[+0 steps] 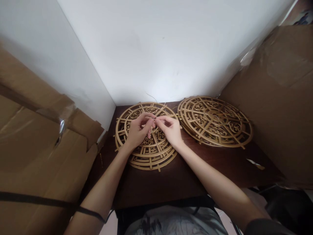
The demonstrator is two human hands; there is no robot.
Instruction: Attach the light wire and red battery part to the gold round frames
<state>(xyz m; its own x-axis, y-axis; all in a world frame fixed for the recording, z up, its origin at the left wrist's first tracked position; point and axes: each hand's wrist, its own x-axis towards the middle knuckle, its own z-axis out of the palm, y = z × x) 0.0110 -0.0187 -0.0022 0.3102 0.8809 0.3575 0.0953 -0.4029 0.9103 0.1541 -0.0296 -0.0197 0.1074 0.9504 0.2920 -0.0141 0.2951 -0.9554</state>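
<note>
Left hand (138,130) and right hand (170,129) meet fingertip to fingertip over the near round gold openwork disc (146,137), which lies flat on the dark brown wooden tabletop (171,179). Both hands are pressed together in a pinch on a thin, pale wire (153,96); its free end curls up toward 12 o'clock against the white wall (171,49). A second stack of round gold openwork discs (215,120) lies at 3 o'clock, just beside the first. Brown cardboard boxes stand at 9 o'clock (36,147) and 3 o'clock (281,98).
</note>
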